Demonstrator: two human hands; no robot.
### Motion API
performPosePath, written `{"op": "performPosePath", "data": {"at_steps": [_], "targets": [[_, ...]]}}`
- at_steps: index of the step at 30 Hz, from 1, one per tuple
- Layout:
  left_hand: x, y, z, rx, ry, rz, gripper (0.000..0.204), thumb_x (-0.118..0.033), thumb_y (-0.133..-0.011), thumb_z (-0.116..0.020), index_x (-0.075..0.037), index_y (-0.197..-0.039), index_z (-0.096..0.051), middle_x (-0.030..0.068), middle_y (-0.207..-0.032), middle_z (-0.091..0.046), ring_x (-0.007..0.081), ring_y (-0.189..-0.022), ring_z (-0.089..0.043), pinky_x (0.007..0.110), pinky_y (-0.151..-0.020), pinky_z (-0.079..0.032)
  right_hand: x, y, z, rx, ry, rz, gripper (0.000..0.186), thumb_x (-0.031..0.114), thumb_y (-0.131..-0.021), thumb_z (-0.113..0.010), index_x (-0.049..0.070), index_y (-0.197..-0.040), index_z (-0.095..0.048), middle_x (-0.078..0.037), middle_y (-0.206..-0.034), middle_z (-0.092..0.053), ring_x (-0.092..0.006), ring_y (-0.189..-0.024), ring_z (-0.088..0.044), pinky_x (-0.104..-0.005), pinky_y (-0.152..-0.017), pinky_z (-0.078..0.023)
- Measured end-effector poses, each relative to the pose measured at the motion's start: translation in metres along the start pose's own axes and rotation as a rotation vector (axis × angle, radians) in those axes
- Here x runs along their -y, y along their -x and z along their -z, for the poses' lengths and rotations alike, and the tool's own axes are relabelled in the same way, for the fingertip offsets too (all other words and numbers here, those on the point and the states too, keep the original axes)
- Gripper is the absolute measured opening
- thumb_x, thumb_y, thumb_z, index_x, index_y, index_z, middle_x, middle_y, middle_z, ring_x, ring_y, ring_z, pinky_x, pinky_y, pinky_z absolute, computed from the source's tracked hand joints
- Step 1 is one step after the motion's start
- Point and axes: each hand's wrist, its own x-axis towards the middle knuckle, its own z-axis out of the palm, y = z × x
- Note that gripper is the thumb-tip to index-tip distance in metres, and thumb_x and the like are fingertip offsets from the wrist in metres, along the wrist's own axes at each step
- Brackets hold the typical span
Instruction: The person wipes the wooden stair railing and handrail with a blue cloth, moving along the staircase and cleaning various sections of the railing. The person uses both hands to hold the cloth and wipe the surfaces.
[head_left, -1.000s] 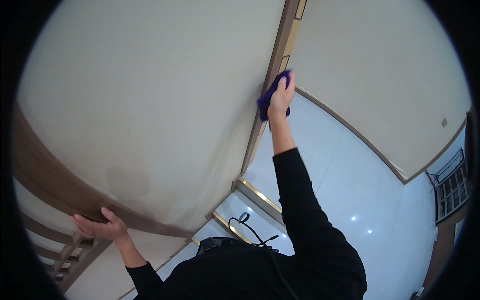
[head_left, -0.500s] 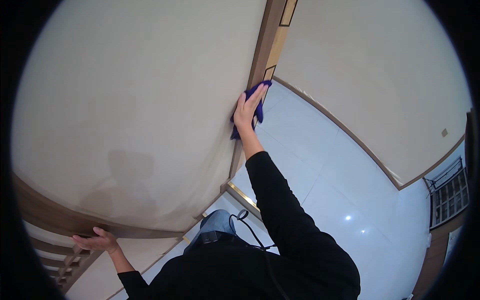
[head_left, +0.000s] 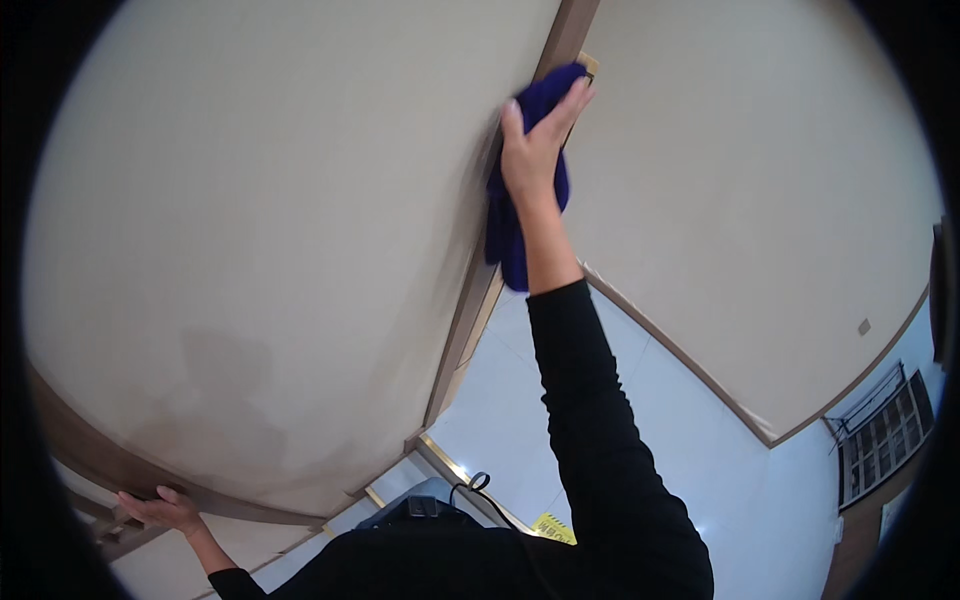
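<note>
My right hand presses a dark purple cloth against a vertical brown wooden trim at the wall's corner, high in the upper middle of the view. A strip of light wood beside the trim shows just past the cloth. Down at the lower left, my left hand is at a curved brown wooden handrail, palm up with fingers stretched out and holding nothing. Whether it touches the rail is hard to tell.
Steps with gold edging descend at lower middle beside a white tiled floor. A yellow sign shows near my arm. A beige wall with brown skirting stands at right, and a dark barred frame is at far right.
My right hand and the cloth first moved down and left, then rose up the trim to a higher point. My left hand now appears lower in the view, and the yellow sign has come into sight.
</note>
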Motion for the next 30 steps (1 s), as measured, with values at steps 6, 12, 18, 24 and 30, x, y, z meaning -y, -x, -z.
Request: {"op": "performPosePath", "data": {"at_steps": [6,12,18,24,30], "targets": [[-0.006,-0.002,-0.005,0.005,-0.064,0.047,0.068,-0.048,-0.1,-0.029,0.002,-0.146,-0.022,0.0224,-0.15,-0.029,0.0382,-0.136,-0.031,0.046,-0.111,-0.026,-0.024,0.033,0.005,0.159,0.258,0.13,0.069,0.022,-0.089,-0.049,0.002,-0.149,-0.022,-0.024,-0.156,-0.013,-0.0443,-0.143,-0.01,-0.0567,-0.114,-0.007],[-0.049,-0.018,-0.007,0.041,0.001,0.246,0.073,-0.05,-0.101,-0.026,0.005,-0.148,-0.017,0.0238,-0.153,-0.022,0.0397,-0.14,-0.025,0.046,-0.115,-0.019,-0.06,0.135,0.014,0.28,0.2,0.066,0.069,0.022,-0.091,-0.053,-0.002,-0.148,-0.022,-0.022,-0.156,-0.013,-0.0443,-0.143,-0.011,-0.054,-0.115,-0.01],[-0.023,-0.002,-0.001,0.051,-0.035,0.243,0.078,-0.051,-0.099,-0.026,0.011,-0.146,-0.013,0.0325,-0.15,-0.021,0.0465,-0.137,-0.025,0.049,-0.113,-0.021,-0.028,0.007,0.013,0.209,0.131,0.156,0.065,0.016,-0.089,-0.053,-0.002,-0.146,-0.027,-0.025,-0.155,-0.016,-0.0455,-0.142,-0.015,-0.0532,-0.114,-0.014],[-0.024,0.013,0.002,0.192,0.007,0.223,0.079,-0.046,-0.098,-0.029,0.013,-0.146,-0.006,0.0305,-0.154,-0.005,0.0421,-0.144,-0.009,0.044,-0.117,-0.008,-0.018,-0.188,0.013,0.041,0.205,0.464,0.058,0.02,-0.097,-0.044,-0.003,-0.147,-0.024,-0.024,-0.156,-0.015,-0.0374,-0.145,-0.013,-0.0433,-0.117,-0.011],[-0.005,0.028,-0.017,0.22,0.005,0.182,0.075,-0.045,-0.1,-0.028,0.007,-0.148,-0.005,0.0243,-0.156,-0.006,0.0371,-0.143,-0.012,0.046,-0.116,-0.011,-0.035,-0.193,0.003,-0.191,0.224,0.439,0.063,0.029,-0.095,-0.048,0.005,-0.149,-0.026,-0.021,-0.155,-0.019,-0.0373,-0.145,-0.014,-0.0454,-0.116,-0.016]]}}
